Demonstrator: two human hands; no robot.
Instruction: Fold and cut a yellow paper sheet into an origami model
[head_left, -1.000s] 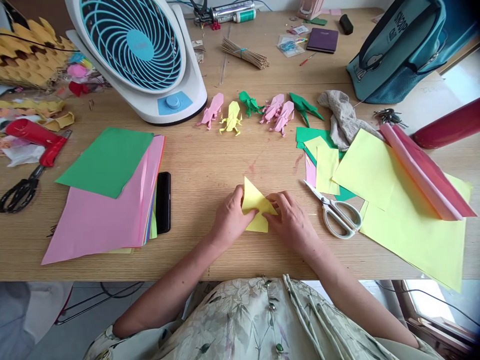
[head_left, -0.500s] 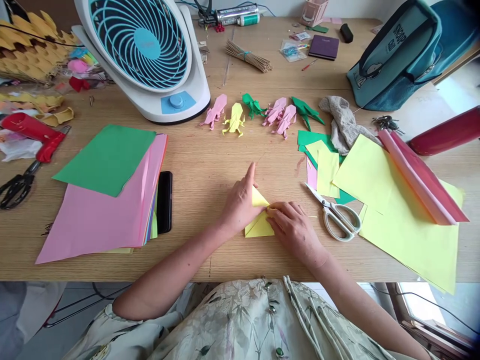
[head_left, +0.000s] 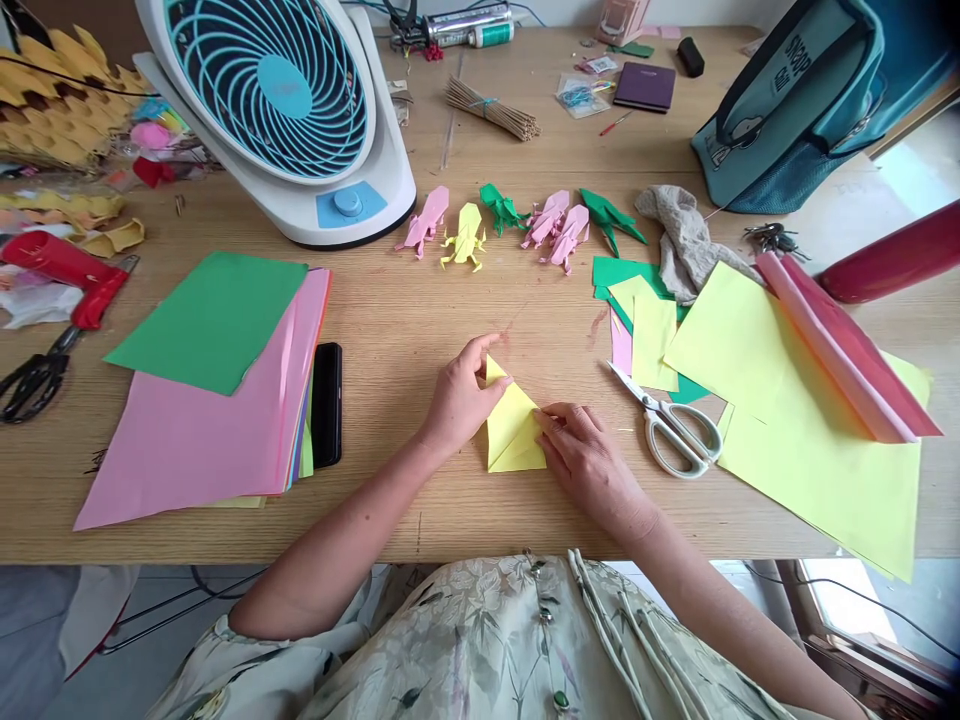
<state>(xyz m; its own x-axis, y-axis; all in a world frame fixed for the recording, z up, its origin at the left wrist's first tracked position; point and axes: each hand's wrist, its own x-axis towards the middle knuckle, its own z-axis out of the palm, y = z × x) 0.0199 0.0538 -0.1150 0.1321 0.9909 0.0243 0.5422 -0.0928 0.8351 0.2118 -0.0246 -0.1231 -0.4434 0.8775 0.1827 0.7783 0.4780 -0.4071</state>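
A folded yellow sheet of origami paper point(head_left: 511, 425) lies on the table in front of me, with a diagonal upper edge and crease lines across it. My left hand point(head_left: 461, 392) pinches its upper left corner, thumb on top and fingers curled behind. At the paper's right edge, my right hand point(head_left: 589, 455) presses and grips it with bent fingers. White-handled scissors point(head_left: 675, 430) lie to the right of that hand. Beyond my hands stands a row of folded paper frogs, among them a yellow frog point(head_left: 465, 237), a green frog point(head_left: 501, 208) and a pink frog point(head_left: 425, 218).
On the left are a stack of coloured paper point(head_left: 187, 440), a black phone point(head_left: 327, 405) and a white fan point(head_left: 360, 205). Yellow sheets point(head_left: 825, 480), paper scraps point(head_left: 655, 340), a grey cloth point(head_left: 679, 240), a red bottle point(head_left: 892, 255) and a teal bag point(head_left: 780, 130) occupy the right.
My left hand has shifted left, off the paper's middle to its upper left corner, uncovering more of the yellow paper. The right hand stays at the right edge.
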